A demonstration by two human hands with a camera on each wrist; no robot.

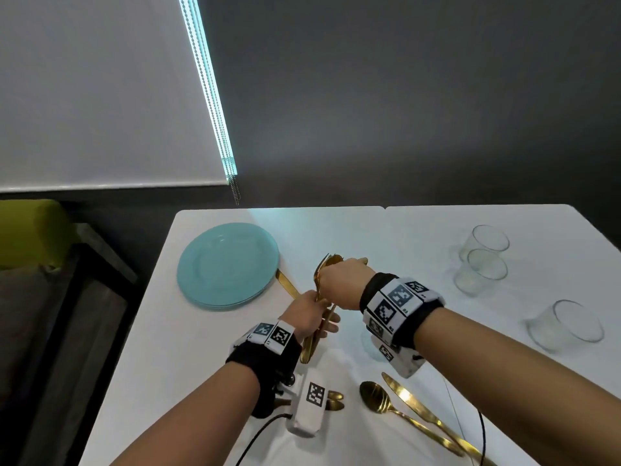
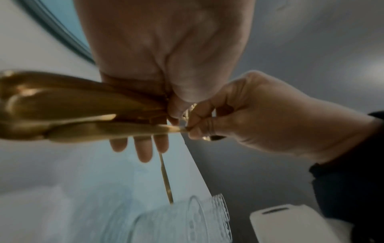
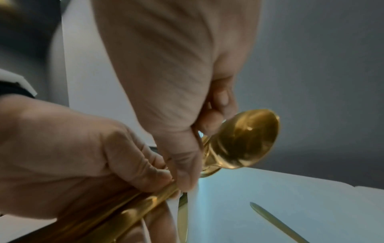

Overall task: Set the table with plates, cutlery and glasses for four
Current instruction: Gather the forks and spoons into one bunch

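My left hand (image 1: 314,312) grips a bundle of gold cutlery (image 1: 319,290) by the handles, above the middle of the white table (image 1: 420,230). My right hand (image 1: 341,280) holds the same bundle higher up, near the heads. In the right wrist view its fingers (image 3: 216,105) curl round the neck below a spoon bowl (image 3: 249,139). A stack of teal plates (image 1: 228,264) lies at the left. Three glasses sit at the right: two together (image 1: 484,257) and one on its side (image 1: 568,326). A fourth glass (image 2: 187,220) sits under my right wrist.
A gold spoon (image 1: 379,395) and knife (image 1: 413,405) lie on the table near me. Two small spoon heads (image 1: 336,400) show beside my left wrist camera. Another gold piece (image 1: 285,280) lies against the plates. A green chair (image 1: 30,230) is beyond the table's left edge.
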